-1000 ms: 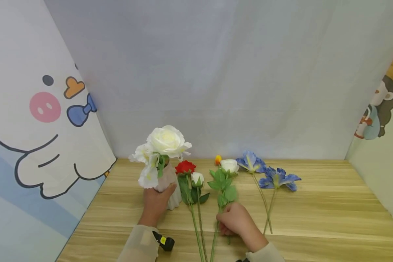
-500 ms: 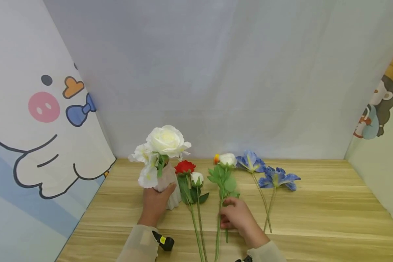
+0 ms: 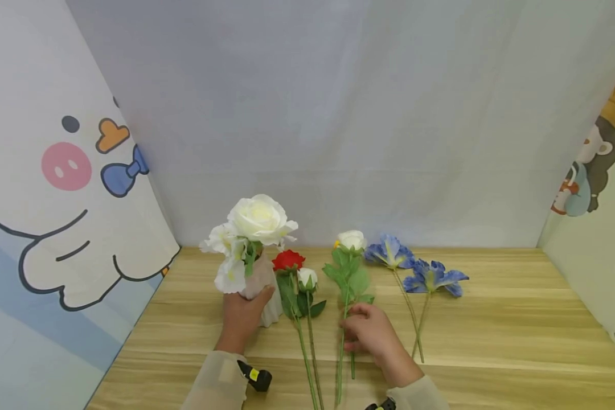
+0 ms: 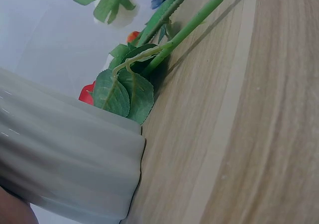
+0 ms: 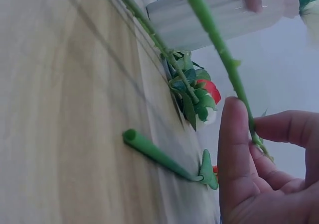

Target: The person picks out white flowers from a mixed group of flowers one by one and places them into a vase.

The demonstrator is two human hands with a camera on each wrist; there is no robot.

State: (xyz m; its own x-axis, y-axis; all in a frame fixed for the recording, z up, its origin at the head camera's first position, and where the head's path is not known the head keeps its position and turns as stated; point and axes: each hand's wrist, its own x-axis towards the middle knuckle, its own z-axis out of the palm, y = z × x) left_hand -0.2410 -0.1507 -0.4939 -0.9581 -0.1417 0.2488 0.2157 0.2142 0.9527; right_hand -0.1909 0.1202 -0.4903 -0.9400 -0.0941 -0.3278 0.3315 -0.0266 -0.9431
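Note:
My left hand (image 3: 242, 316) grips a white ribbed vase (image 3: 267, 282) at the table's left; the left wrist view shows its base on the wood. A large white rose (image 3: 261, 219) and a white ruffled flower (image 3: 230, 276) stand in it. My right hand (image 3: 374, 333) pinches the green stem (image 5: 224, 55) of a leafy white rose (image 3: 352, 239) between thumb and fingers. In the right wrist view that stem is raised off the table. Beneath it lies a short green-stemmed flower (image 5: 154, 154), its orange-yellow head mostly hidden in the head view.
Between the hands, a red rose (image 3: 288, 260) and a small white rose (image 3: 307, 279) lie on the wooden table (image 3: 517, 330). Two blue flowers (image 3: 433, 278) with crossed stems lie right of my right hand. A grey backdrop (image 3: 364, 114) rises behind the table.
My right hand has taken the white rose's stem and shifted it slightly away from me and upward. The rose's head now covers most of the orange-yellow flower. My left hand stays on the vase.

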